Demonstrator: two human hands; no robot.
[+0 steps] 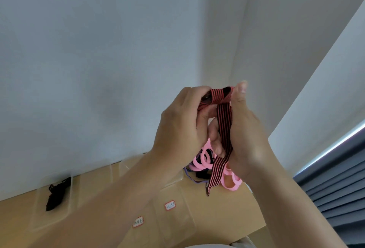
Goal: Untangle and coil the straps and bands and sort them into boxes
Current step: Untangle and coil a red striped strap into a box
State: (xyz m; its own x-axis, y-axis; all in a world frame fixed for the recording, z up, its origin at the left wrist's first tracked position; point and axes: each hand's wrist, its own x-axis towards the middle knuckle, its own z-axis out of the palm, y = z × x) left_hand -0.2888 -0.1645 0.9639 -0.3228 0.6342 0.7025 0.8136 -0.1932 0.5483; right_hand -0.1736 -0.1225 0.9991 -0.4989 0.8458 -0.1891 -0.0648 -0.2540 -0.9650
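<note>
A pale wall (98,50) fills most of the view, with a grey-blue pleated curtain (335,188) at the lower right. Along the bottom runs a light wooden table (19,218). It carries a row of clear plastic boxes (177,192), two of them with small red-edged labels (170,205) whose writing is too blurred to read.

Both hands are raised in front of the wall, above the table, working one red-and-black striped strap (224,129). It is flat and woven, with thin dark lines along its length. Its upper end is wound into a small coil between the hands, and the tail hangs down to just above the boxes.

The left hand (177,129) has its fingers curled round the coil's left side, gripping it. The right hand (246,139) stands its thumb upright against the coil's right side, and its curled fingers (215,135) hold the hanging length against the palm.

Behind the hands, a tangle of pink bands (199,161) lies on the table with a thin purple band (194,180). A black strap (56,194) lies in the leftmost box.
</note>
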